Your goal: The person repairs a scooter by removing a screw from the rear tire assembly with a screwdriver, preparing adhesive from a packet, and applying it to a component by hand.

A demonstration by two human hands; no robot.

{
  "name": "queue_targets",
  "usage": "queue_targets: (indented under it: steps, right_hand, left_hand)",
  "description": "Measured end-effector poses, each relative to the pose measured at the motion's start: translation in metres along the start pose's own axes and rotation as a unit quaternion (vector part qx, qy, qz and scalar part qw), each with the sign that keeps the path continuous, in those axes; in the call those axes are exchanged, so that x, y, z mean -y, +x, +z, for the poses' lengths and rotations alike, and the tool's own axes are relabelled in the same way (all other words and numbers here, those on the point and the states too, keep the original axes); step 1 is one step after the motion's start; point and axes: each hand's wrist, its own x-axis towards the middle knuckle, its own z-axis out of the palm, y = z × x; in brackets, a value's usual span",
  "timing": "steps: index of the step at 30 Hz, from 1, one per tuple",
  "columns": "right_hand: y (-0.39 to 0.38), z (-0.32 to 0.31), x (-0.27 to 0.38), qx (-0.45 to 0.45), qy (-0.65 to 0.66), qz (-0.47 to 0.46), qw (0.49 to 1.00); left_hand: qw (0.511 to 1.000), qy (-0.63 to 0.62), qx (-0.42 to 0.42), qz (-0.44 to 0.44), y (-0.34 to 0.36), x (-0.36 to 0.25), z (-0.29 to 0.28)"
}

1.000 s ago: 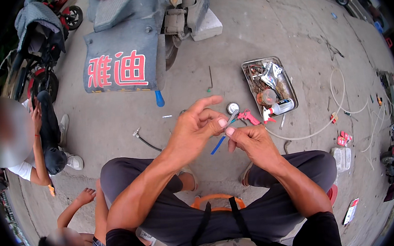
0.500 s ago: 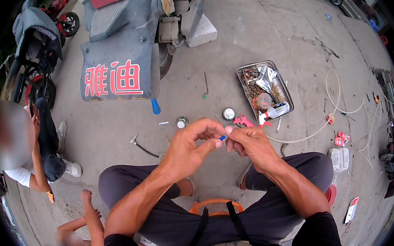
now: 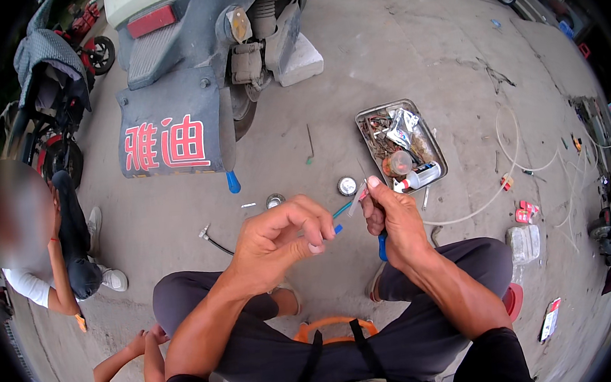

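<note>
My left hand [image 3: 277, 236] is curled, thumb close to the fingers. A small blue piece [image 3: 338, 228] sticks out past its fingertips; how it is gripped is partly hidden. A short way to the right, my right hand [image 3: 401, 223] pinches a thin, pale, see-through strip [image 3: 357, 202] between thumb and forefinger. Below that palm shows a blue handle [image 3: 383, 246], seemingly held by the curled lower fingers. A thin teal rod or tube [image 3: 342, 210] lies in view between the hands; what it joins is hidden.
A metal tray [image 3: 437, 180] of small parts and bottles stands beyond my right hand. Ahead is a scooter's rear mudflap [image 3: 171, 122]. A black hose [image 3: 218, 242], round tins [image 3: 347, 186] and a pale air hose [image 3: 465, 217] lie on the concrete. Two people sit at left.
My hands have drawn apart, the left moving left with the blue piece. A pale strip and a blue handle now show at my right hand. The view has shifted slightly.
</note>
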Motion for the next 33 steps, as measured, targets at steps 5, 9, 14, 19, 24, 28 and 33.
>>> queue_targets:
  steps: [5,9,14,19,24,28,33]
  right_hand:
    - [0.011,-0.012,0.003,-0.005,0.069,0.000,0.998]
    - [0.005,-0.007,0.009,0.141,0.139,0.126,0.972]
    - [-0.001,0.004,0.007,0.234,0.141,0.160,0.949]
    - [-0.004,0.008,-0.003,0.257,0.103,0.156,0.948]
    - [-0.014,0.023,-0.003,0.148,0.057,0.107,0.981]
    - [-0.009,0.016,-0.020,0.145,0.021,0.029,0.989]
    - [-0.008,0.015,-0.024,0.109,-0.021,-0.055,0.992]
  left_hand:
    - [0.990,-0.109,0.090,-0.022,-0.001,-0.016,-0.001]
    - [0.959,0.262,0.031,-0.101,0.000,-0.005,0.003]
    - [0.943,0.310,-0.087,-0.084,0.002,-0.004,0.012]
    - [0.967,0.158,-0.143,-0.139,0.000,0.007,0.024]
    - [0.963,0.166,-0.171,-0.124,0.001,0.017,0.032]
    - [0.953,0.221,-0.193,-0.082,0.000,0.017,0.034]
    - [0.942,0.277,-0.181,-0.050,0.002,0.013,0.036]
